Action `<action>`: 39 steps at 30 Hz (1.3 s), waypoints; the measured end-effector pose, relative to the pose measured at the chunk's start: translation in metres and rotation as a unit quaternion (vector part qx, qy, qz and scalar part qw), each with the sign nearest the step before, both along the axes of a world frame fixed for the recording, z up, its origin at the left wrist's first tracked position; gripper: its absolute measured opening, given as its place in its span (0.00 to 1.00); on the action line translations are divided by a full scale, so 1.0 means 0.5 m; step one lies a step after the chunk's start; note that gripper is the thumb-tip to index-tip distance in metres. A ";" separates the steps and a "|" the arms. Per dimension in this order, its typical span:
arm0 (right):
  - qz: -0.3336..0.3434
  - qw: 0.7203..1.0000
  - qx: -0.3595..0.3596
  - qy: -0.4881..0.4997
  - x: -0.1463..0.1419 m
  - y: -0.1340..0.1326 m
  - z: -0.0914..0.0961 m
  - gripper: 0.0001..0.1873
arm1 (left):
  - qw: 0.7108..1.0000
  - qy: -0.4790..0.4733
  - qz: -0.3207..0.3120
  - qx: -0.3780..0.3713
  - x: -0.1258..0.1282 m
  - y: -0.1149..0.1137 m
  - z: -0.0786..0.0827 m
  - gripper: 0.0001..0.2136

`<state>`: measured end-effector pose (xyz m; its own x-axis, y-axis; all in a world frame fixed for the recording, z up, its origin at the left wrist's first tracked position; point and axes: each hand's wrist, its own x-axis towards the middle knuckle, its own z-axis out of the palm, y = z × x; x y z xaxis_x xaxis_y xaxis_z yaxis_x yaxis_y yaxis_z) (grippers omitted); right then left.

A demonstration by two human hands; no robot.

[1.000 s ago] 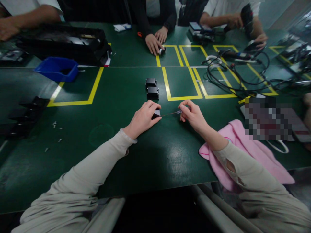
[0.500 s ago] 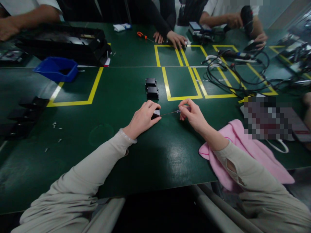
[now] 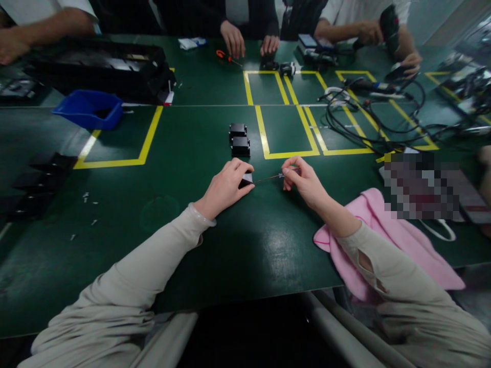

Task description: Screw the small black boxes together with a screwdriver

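My left hand (image 3: pixel 228 181) is closed round a small black block (image 3: pixel 246 179) on the green table, its fingers covering most of it. My right hand (image 3: pixel 301 179) pinches the handle of a thin screwdriver (image 3: pixel 270 177). The shaft lies almost level, and its tip meets the right side of the block; the exact contact point is too small to make out. Just beyond my left hand stand two similar black blocks (image 3: pixel 240 145), one behind the other, with small bright bits at their sides.
Several loose screws (image 3: pixel 94 222) lie left of my left arm, near more black parts (image 3: pixel 34 184). A blue bin (image 3: pixel 90 110) stands far left. A pink cloth (image 3: pixel 383 245) lies under my right forearm. Cables (image 3: pixel 345 122) spread at right. Co-workers' hands (image 3: pixel 232 40) are across the table.
My hands, the block and the screwdriver look unmoved. Across the table, a co-worker's hands have drawn back and apart, uncovering a dark cylindrical object; one hand is now by the orange-handled screwdriver.
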<state>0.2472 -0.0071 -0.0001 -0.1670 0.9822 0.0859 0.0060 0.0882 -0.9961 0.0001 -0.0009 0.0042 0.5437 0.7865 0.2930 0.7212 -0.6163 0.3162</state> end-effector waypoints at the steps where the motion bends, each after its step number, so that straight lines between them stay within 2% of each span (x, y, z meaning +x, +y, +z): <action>1: -0.001 1.000 -0.002 0.002 0.000 0.000 0.000 0.15 | 1.000 0.001 0.000 0.000 0.000 0.000 0.000 0.15; 6: 0.011 1.000 -0.016 0.005 0.000 -0.002 0.001 0.17 | 1.000 0.002 0.000 -0.001 0.000 0.000 0.000 0.15; 12: -0.006 1.000 0.011 -0.013 0.000 -0.001 0.002 0.14 | 1.000 0.000 0.000 -0.003 0.000 0.001 0.002 0.15; 19: 0.011 1.000 -0.013 -0.007 0.000 0.000 0.004 0.17 | 1.000 -0.001 0.001 -0.004 0.001 0.001 0.002 0.15; 39: 0.008 1.000 -0.003 -0.024 0.002 -0.002 0.007 0.13 | 1.000 -0.006 -0.003 -0.003 0.000 0.001 0.002 0.15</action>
